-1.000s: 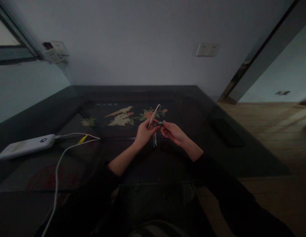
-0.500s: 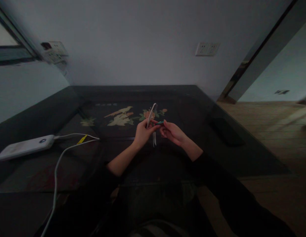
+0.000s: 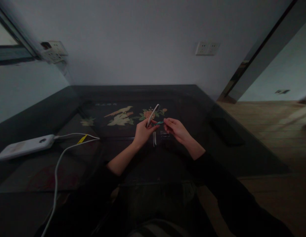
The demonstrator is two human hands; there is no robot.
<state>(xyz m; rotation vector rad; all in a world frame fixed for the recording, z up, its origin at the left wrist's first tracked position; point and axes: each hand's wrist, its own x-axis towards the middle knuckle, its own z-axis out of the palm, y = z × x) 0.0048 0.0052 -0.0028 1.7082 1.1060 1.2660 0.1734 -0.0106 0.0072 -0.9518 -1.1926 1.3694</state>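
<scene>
Pinching a slim teal piece (image 3: 158,123) with both hands from my end, just over the middle of the tabletop (image 3: 143,166). Left hand (image 3: 143,132) grips one end plus a pale curved strip (image 3: 154,113) leaning toward the far edge; right hand (image 3: 176,129) has the other end in its fingertips. Couple of thin white strips (image 3: 154,139) sit closer to the near edge. White block (image 3: 26,146) with a cable (image 3: 56,171) toward the left edge, dark slab (image 3: 227,132) near the right edge.
</scene>
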